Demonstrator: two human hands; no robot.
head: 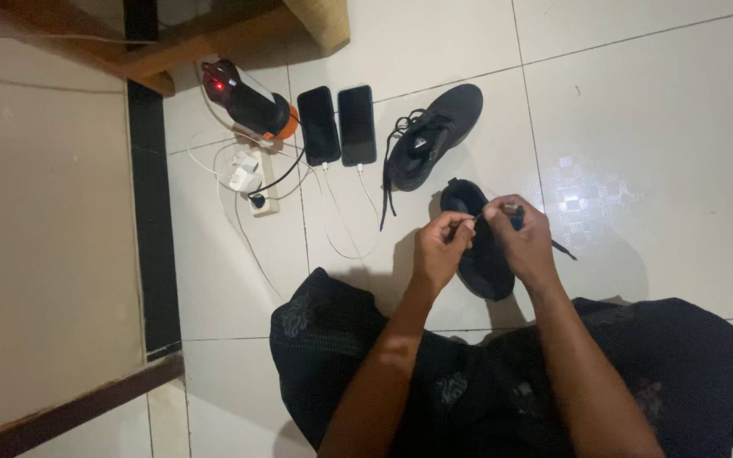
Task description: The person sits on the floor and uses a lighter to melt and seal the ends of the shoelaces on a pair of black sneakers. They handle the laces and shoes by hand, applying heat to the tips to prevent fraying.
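Head cam, both hands point(484, 242) pinched shut on laces point(474, 219), black shoe point(481, 254)

Hands hide near shoe point(487, 259) (laces indistinct).

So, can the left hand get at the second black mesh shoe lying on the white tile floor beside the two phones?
Probably yes. The left hand is busy pinching a lace on the near black shoe, but nothing lies between it and the second black mesh shoe; only bare white tile floor.
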